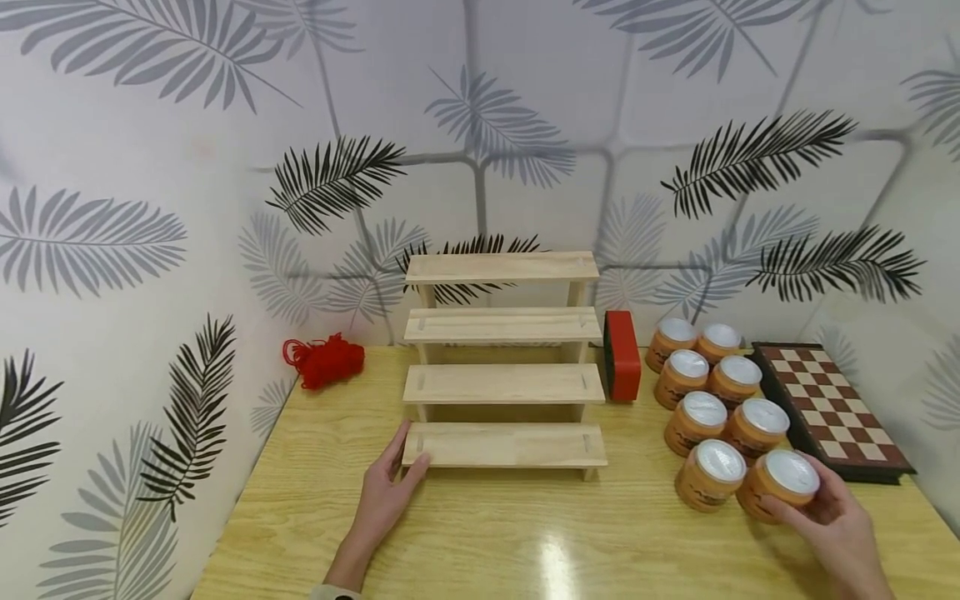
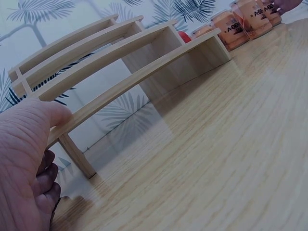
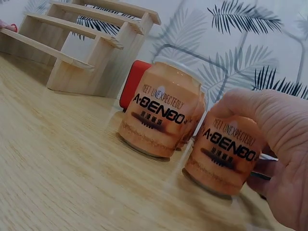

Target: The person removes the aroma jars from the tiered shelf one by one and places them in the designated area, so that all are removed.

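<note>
A four-step wooden display rack (image 1: 504, 384) stands against the wall, in the middle of the table. At its lowest step, my left hand (image 1: 386, 492) grips the left end, thumb on the top face and fingers around the side; the left wrist view shows the thumb (image 2: 58, 114) on the board's edge. Far to the right, my right hand (image 1: 840, 521) holds the front-right orange can (image 1: 776, 492), which has a silvery lid. Beside the held can (image 3: 224, 151) stands a matching can (image 3: 159, 113) with black lettering, apart from my fingers.
More orange cans (image 1: 686, 377) stand in two rows behind. A chessboard (image 1: 836, 408) lies right of them. Between rack and cans stands a red and black box (image 1: 622, 357). Red yarn (image 1: 330, 360) lies at the back left of the wooden table (image 1: 315, 450).
</note>
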`<state>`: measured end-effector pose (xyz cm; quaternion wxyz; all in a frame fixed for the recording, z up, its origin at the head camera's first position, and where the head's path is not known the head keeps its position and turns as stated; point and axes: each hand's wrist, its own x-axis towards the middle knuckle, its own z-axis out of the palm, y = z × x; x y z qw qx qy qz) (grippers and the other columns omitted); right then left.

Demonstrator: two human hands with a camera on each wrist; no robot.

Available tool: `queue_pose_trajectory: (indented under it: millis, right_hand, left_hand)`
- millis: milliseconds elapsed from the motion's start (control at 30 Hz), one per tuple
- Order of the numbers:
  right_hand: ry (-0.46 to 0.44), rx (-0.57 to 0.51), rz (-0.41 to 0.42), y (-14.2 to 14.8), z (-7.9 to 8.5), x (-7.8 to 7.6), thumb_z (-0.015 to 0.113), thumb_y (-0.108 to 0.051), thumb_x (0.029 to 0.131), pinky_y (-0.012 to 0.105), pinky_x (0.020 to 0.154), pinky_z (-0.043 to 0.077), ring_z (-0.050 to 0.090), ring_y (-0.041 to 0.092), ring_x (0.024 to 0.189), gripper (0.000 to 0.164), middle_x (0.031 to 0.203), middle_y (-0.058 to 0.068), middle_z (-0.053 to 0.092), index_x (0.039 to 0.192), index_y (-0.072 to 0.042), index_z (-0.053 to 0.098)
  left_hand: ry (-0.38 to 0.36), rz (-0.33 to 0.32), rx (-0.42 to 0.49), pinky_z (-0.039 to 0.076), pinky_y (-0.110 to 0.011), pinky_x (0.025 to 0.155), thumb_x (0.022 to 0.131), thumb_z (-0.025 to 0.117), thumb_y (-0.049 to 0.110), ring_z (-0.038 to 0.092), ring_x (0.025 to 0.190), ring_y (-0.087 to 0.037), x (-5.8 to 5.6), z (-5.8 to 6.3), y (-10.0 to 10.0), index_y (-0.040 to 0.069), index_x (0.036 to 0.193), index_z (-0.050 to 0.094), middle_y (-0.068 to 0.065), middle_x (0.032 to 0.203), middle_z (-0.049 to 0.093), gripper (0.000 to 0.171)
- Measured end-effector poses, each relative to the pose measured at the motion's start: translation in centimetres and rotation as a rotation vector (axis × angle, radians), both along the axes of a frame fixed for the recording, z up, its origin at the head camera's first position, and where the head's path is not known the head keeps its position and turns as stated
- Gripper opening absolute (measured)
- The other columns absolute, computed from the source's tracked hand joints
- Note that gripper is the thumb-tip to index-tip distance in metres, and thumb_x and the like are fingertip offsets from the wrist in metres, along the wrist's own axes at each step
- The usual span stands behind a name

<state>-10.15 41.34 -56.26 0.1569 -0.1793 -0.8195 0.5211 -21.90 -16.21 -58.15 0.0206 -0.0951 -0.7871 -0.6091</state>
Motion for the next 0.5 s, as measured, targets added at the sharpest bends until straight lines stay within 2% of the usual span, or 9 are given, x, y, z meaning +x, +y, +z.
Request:
queue_pose_trajectory:
  millis: [100,200,300,400,500]
  right_hand:
    - [0.025,-0.006,-0.068,-0.7,1.3,0.0,0.081,-0.017,0.094,0.001,0.092,0.042,0.047,-0.013,0.12,0.08,0.139,-0.02,0.052,0.162,-0.02,0.039]
    - [0.093,-0.012,-0.164,-1.5,3.0,0.2,0.077,-0.012,0.096,0.002,0.105,0.033,0.042,-0.006,0.135,0.074,0.152,-0.015,0.049,0.161,-0.021,0.042]
    - [0.134,0.06,-0.231,-2.3,4.7,0.5,0.073,-0.012,0.099,0.014,0.12,0.024,0.034,0.003,0.149,0.072,0.165,-0.007,0.04,0.162,-0.02,0.041]
    - [0.157,0.172,-0.216,-3.2,6.2,0.6,0.07,-0.016,0.1,0.034,0.129,0.015,0.024,0.013,0.157,0.073,0.171,-0.004,0.029,0.165,-0.021,0.036]
    - [0.231,0.272,-0.124,-4.3,7.5,0.4,0.067,-0.018,0.101,0.046,0.13,0.006,0.014,0.019,0.16,0.073,0.173,-0.001,0.023,0.166,-0.021,0.034]
  left_hand:
    - [-0.008,0.004,-0.003,0.029,-0.048,0.122,0.104,0.068,0.034,0.029,0.155,-0.027,-0.1,0.0,0.0,0.015,0.166,0.03,-0.005,0.171,0.028,0.075]
    - [-0.017,0.009,-0.012,0.028,-0.045,0.123,0.103,0.068,0.039,0.028,0.156,-0.025,-0.1,0.2,0.2,0.015,0.167,0.029,-0.002,0.17,0.028,0.078]
    - [0.011,0.035,-0.055,0.026,-0.043,0.125,0.102,0.069,0.042,0.026,0.156,-0.023,-0.1,0.6,0.4,0.015,0.167,0.029,-0.001,0.17,0.028,0.08]
    - [0.097,0.068,-0.138,0.023,-0.044,0.126,0.103,0.068,0.042,0.023,0.158,-0.019,-0.1,1.4,0.6,0.019,0.167,0.028,0.003,0.171,0.025,0.079]
    - [0.209,0.1,-0.269,0.021,-0.052,0.127,0.104,0.066,0.04,0.018,0.159,-0.02,-0.1,2.6,1.0,0.022,0.168,0.026,0.005,0.173,0.019,0.077]
